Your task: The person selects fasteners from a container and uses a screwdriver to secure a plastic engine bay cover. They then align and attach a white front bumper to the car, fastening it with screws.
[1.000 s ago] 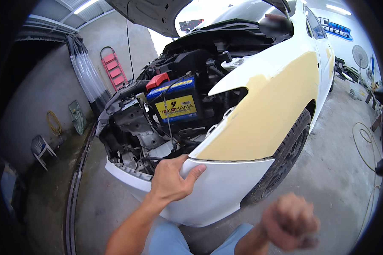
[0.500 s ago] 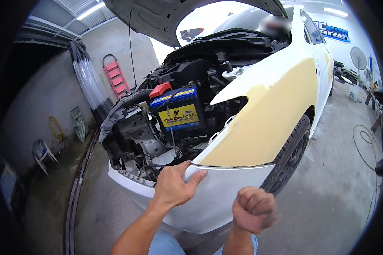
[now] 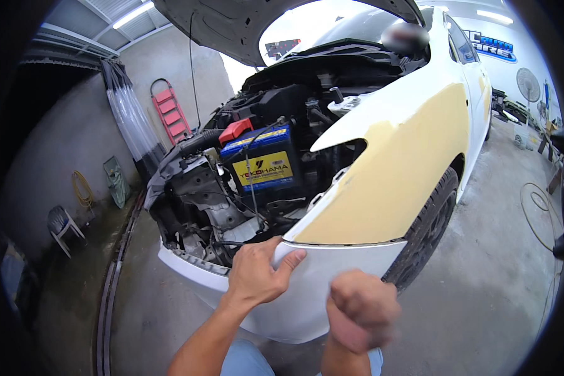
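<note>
My left hand (image 3: 259,274) grips the upper edge of the white front bumper (image 3: 304,294), with its thumb on the outer face and its fingers over the edge. My right hand (image 3: 363,310) is closed in a fist by the bumper's side corner, smeared by motion. Nothing shows in it, and whether it touches the bumper I cannot tell. Just above the bumper, past a narrow dark seam, sits the white fender (image 3: 413,150) with a broad patch of tan filler. The headlight opening (image 3: 210,207) beside my left hand is bare, with brackets and wires showing.
A blue and yellow car battery (image 3: 263,169) stands in the engine bay under the raised hood (image 3: 225,28). The front wheel (image 3: 429,229) is right of the bumper's end. A red step ladder (image 3: 171,113) leans on the back wall; a hose (image 3: 539,200) lies on the floor at right.
My right fist has moved slightly left and toward the bumper's face, and it is more blurred. My left hand keeps its hold on the bumper edge.
</note>
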The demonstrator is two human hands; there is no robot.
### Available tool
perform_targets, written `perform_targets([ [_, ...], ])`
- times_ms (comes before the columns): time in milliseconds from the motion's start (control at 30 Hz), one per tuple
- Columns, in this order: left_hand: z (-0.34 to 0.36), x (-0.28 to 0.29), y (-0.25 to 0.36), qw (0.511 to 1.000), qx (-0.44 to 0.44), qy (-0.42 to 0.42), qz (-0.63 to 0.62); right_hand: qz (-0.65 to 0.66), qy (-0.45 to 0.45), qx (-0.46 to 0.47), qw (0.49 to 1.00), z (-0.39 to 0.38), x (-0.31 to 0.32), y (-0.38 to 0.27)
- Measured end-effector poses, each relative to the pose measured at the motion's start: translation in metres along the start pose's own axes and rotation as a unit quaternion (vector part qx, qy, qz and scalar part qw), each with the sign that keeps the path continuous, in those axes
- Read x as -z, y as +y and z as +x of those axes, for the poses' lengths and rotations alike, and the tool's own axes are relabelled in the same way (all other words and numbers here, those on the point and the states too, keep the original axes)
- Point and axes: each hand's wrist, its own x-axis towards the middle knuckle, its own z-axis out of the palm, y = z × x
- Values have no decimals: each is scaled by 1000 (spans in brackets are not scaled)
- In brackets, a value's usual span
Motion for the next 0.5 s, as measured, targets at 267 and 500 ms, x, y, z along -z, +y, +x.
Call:
perform_targets([
  [267,-8,-16,-3,987,-87,134,16,-543,-34,-102,833,-17,103,-20],
  [500,0,-18,-11,990,-77,97,-67,-638,-183,-155,731,-6,136,-12],
])
